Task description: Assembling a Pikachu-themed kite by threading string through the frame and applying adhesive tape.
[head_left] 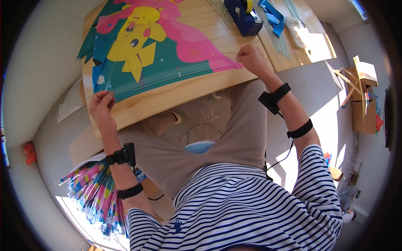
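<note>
A kite sheet (167, 62) in teal and pink, with a yellow cartoon figure, lies spread on the wooden table. Along its near edge a thin white rod (159, 83) rests on the fabric, with a small white piece (179, 75) at its middle. My left hand (102, 105) pinches the sheet's near left corner, thumb against fingers. At the opposite end, my right hand (254, 61) is closed in a fist beside the pink tip of the sheet. Whatever its fingers hold, if anything, is hidden.
Beyond my right hand stand a blue tape dispenser (243, 17), a blue strap (273, 19), thin clear rods (274, 39) and a clear plastic bag (296, 31). Bundled colourful kites (96, 188) sit low at left. Cardboard boxes (363, 113) stand at far right.
</note>
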### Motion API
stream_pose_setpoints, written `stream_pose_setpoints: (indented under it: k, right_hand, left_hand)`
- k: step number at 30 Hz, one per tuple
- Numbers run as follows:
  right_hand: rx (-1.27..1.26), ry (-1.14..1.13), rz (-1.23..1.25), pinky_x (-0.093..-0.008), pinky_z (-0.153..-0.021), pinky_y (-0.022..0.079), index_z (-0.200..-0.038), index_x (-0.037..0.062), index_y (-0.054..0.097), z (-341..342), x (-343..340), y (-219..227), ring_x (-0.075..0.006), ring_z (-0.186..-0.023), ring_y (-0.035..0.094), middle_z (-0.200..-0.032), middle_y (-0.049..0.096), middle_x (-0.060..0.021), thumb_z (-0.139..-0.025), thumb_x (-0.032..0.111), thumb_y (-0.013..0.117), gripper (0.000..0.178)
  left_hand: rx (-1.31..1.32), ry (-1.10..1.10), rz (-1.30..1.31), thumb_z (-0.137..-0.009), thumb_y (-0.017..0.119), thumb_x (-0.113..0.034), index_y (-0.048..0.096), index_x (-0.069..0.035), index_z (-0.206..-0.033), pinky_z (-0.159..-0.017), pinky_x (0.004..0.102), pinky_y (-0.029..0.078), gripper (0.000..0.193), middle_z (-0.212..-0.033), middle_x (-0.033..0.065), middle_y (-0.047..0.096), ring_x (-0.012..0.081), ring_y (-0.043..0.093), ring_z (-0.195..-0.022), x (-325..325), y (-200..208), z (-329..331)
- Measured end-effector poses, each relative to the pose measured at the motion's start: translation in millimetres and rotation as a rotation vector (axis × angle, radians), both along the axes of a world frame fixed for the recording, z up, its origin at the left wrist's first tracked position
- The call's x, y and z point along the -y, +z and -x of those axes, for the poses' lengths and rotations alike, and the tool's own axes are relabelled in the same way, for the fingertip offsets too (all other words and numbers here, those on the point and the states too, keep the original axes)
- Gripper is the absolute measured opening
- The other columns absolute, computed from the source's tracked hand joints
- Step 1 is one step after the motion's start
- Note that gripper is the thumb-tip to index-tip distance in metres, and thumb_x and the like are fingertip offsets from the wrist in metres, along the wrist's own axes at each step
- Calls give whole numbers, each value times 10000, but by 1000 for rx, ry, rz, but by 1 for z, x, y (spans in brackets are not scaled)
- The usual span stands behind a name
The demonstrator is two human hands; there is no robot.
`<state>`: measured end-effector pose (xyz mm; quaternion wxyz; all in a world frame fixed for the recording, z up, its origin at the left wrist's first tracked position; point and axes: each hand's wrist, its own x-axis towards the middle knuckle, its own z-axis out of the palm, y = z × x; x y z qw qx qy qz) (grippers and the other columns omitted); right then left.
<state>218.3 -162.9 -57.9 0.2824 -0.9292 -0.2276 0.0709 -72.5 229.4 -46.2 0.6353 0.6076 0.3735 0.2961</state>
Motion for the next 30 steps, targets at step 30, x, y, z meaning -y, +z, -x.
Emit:
stream_pose_setpoints:
  k: [30]
  right_hand:
    - [-271, -20, -264, -257, -556, 425, -809, 13, 632, -9, 0, 4, -93, -647, 526, -689, 579, -12, -788, 35, 613, 36]
  left_hand:
    - [-52, -3, 51, -801, 724, -15, 682, -56, -852, -638, 210, 486, 78, -787, 3, 656, 97, 597, -662, -2, 7, -5]
